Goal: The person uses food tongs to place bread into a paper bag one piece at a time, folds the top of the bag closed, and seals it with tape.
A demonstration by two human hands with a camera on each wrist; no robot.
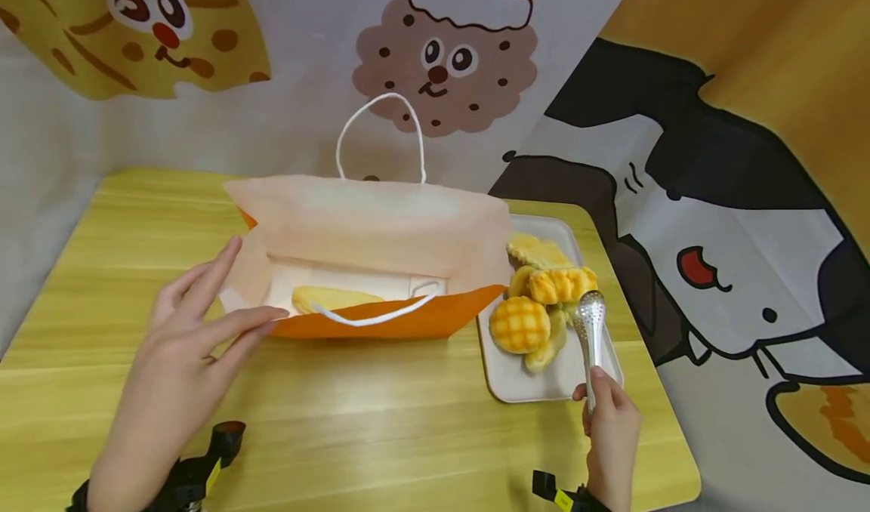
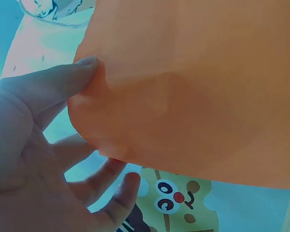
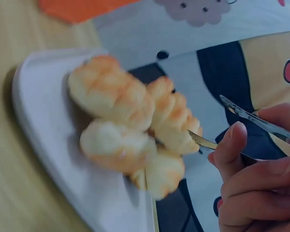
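An orange paper bag (image 1: 381, 326) with a pale inside and white cord handles stands with its mouth wide apart in the head view. My left hand (image 1: 183, 338) pinches its left front edge, the thumb (image 2: 70, 79) on the orange outer face in the left wrist view. Inside the bag lies a long yellow bread piece (image 1: 333, 299). My right hand (image 1: 614, 433) holds metal tongs (image 1: 591, 327) over the right side of a white tray (image 1: 506, 384). Their tips are apart, near a ridged bread (image 1: 563, 285). A round bread with a grid pattern (image 1: 519, 325) sits beside it.
Several bread pieces are heaped on the tray at the right of the yellow wooden table (image 1: 381, 436). Behind and to the right hangs a cloth printed with cartoon figures (image 1: 442, 66). The bag's rear handle (image 1: 340, 138) rises above its rim.
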